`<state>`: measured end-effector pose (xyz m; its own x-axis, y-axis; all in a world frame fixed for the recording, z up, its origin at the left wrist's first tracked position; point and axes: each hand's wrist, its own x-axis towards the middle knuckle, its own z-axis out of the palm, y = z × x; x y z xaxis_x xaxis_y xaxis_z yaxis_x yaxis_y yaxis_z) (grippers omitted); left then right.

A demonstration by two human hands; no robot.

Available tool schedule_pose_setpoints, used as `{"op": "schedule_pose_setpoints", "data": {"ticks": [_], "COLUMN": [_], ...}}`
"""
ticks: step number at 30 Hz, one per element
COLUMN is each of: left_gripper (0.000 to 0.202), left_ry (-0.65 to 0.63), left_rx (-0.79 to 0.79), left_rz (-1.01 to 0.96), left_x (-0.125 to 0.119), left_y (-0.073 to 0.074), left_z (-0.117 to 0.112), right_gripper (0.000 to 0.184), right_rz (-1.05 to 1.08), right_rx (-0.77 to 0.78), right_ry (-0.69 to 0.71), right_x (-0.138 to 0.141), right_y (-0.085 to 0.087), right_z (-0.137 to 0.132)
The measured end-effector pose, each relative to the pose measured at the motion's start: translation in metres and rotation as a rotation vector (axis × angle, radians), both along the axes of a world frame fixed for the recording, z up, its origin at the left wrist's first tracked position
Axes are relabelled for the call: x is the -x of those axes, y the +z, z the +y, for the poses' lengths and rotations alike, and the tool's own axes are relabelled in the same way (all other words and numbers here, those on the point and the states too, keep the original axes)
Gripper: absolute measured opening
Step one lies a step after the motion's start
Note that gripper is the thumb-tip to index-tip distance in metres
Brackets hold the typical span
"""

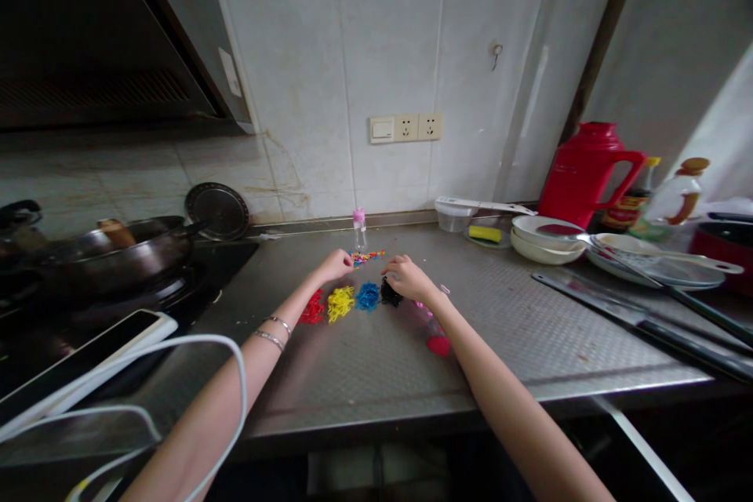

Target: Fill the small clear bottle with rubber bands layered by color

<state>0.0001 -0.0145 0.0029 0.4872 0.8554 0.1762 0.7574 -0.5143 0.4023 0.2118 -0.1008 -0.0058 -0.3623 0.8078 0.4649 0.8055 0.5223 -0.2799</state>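
Small piles of rubber bands lie in a row on the steel counter (376, 361): red (314, 307), yellow (340, 303), blue (368, 296) and black (389, 294). Behind them sits a mixed multicoloured heap (367, 256). My left hand (336, 264) rests with fingers curled at the left end of that mixed heap, pinching at it. My right hand (405, 277) is closed just above the black pile, fingertips touching it. A small clear bottle with a pink cap (358, 229) stands behind the heap. A red lid (438, 345) lies under my right forearm.
A wok (118, 251) sits on the stove at left, with a phone (88, 365) and white cable (194, 345) in front. At right stand a red thermos jug (582, 172), stacked white bowls (547, 239), a strainer (659, 263), bottles and long knives (635, 318).
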Motion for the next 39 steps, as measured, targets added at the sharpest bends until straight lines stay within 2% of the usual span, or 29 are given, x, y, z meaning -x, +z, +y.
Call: {"op": "schedule_pose_setpoints", "data": {"ticks": [5,9,15,21,25,31,39], "left_gripper": [0.016,0.019,0.021,0.025,0.027,0.026,0.02], "left_ry": [-0.008,0.001,-0.068,-0.084,-0.016,0.165,0.292], "left_rx": [0.06,0.09,0.198,0.23,0.203,0.152,0.114], "left_rz": [-0.037,-0.073,-0.071,-0.143,-0.178,-0.222,-0.266], "left_x": [0.028,0.043,0.052,0.055,0.059,0.07,0.079], "left_y": [0.006,0.004,-0.001,-0.001,-0.003,-0.007,-0.01], "left_z": [-0.015,-0.028,-0.033,-0.031,-0.028,-0.021,-0.015], "right_gripper": [0.028,0.029,0.029,0.029,0.028,0.03,0.028], "right_rz": [0.009,0.005,0.001,-0.005,-0.032,-0.002,0.092], "right_rx": [-0.036,-0.044,-0.043,-0.026,-0.009,0.021,0.106], "right_ry": [-0.043,-0.058,-0.102,-0.137,-0.199,-0.326,-0.407], "right_x": [0.002,0.001,0.0,0.0,0.001,0.003,0.008], "right_y": [0.002,0.002,0.005,0.008,0.01,0.009,0.007], "right_z": [0.0,-0.002,-0.006,-0.009,-0.011,-0.008,0.015]}}
